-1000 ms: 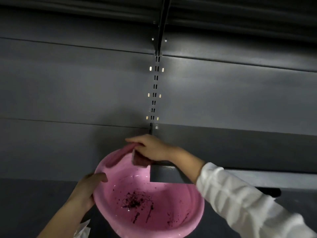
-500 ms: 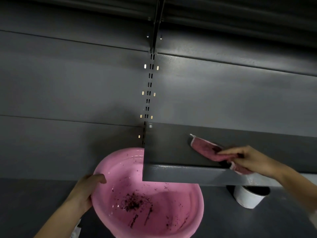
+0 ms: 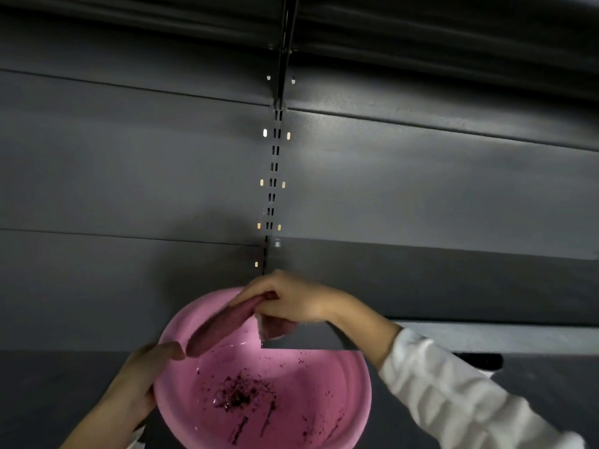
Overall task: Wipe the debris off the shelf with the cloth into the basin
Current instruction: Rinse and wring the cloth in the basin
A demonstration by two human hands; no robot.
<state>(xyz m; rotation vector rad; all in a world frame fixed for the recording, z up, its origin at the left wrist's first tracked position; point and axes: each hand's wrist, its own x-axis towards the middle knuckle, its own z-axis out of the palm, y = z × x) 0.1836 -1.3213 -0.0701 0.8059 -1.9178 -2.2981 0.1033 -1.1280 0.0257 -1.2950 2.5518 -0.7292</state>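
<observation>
Dark shelf; basin below, cloth overhanging.

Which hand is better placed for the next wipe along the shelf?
The right hand: it grips the cloth at the shelf end, over the basin. The left hand is busy holding the basin rim.

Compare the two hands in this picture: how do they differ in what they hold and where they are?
The right hand pinches the pink cloth at the shelf end; the left hand grips the pink basin by its rim. The right is higher, the left lower. Both are closed on something.
</observation>
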